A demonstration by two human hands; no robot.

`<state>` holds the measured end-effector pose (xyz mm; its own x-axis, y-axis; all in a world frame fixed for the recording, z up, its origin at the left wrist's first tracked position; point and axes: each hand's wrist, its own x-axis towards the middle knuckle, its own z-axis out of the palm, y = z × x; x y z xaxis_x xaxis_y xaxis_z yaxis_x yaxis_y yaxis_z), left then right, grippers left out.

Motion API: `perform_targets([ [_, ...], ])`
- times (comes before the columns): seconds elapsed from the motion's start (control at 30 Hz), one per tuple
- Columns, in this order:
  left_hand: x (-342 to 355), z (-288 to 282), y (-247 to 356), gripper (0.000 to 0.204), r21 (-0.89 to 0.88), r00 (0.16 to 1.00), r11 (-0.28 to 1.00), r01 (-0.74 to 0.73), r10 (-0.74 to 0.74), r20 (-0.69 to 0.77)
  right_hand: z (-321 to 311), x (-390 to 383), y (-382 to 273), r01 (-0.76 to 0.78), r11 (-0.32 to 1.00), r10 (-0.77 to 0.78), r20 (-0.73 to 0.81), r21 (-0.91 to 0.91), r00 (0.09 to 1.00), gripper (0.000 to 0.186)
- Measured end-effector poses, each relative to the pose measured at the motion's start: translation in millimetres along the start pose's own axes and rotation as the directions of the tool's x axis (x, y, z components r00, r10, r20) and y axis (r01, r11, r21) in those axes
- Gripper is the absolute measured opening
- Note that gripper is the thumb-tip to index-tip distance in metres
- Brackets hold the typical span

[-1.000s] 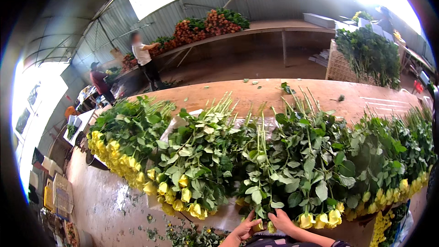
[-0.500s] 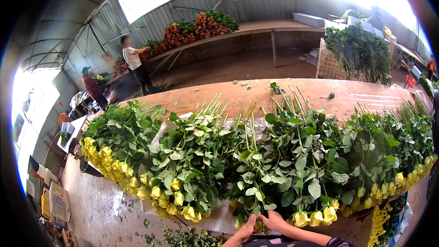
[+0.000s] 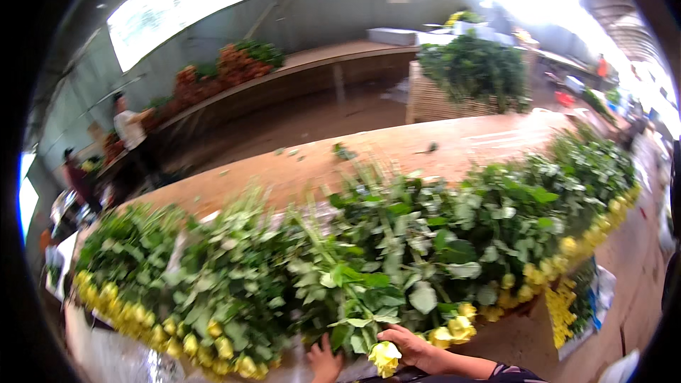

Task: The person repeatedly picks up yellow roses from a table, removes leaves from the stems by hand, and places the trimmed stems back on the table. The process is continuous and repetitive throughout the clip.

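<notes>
- The right hand (image 3: pixel 413 350) reaches in from the lower right, its forearm lying low and slanted, fingers pointing left across the front of the flowers.
- Its fingers are bent close together on the leafy upper stem of a single open yellow rose (image 3: pixel 385 359), just behind the bloom; how the thumb sits is hard to make out.
- That rose lies in front of the right hand at the worktop's near edge, bloom toward the person, leaves pointing away.
- The left hand (image 3: pixel 325 362) comes up from the lower edge, to the left of the rose, fingers apart and pointing upward, near the hanging green leaves; it looks loosely spread, and whether it touches a leaf cannot be told.
- The two hands are apart, with the rose between them.
- Long-stemmed yellow roses with dense green foliage (image 3: pixel 245 273) lie side by side along the pale brown wooden worktop (image 3: pixel 397 145), blooms along the near edge.
- A small cluster of yellow roses (image 3: pixel 454 330) sits just right of the right hand.
</notes>
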<state>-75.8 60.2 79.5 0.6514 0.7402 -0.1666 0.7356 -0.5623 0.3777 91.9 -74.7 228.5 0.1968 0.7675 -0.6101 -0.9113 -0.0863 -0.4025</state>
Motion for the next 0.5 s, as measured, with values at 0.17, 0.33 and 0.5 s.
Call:
perform_targets([
  [0.17, 2.9, 5.8, 15.8, 0.052, 0.250, 0.993, 0.966, 0.061, -0.084, 0.080, -27.3, -78.4, -56.9, 0.409, 0.734, -0.461, 0.044, -0.542, 0.886, 0.034],
  [0.33, -0.3, -30.1, 51.9, 0.047, 0.198, 0.987, 0.968, 0.154, -0.161, 0.019, -103.5, -132.9, -130.0, 0.696, 0.447, -0.852, -0.029, -0.563, 0.523, 0.045],
  [0.5, 3.3, -57.1, 105.4, 0.025, 0.285, 0.896, 0.958, -0.017, 0.141, -0.421, -155.3, -221.2, -240.9, 0.050, 0.174, -0.979, -0.167, -0.984, 0.118, 0.052],
])
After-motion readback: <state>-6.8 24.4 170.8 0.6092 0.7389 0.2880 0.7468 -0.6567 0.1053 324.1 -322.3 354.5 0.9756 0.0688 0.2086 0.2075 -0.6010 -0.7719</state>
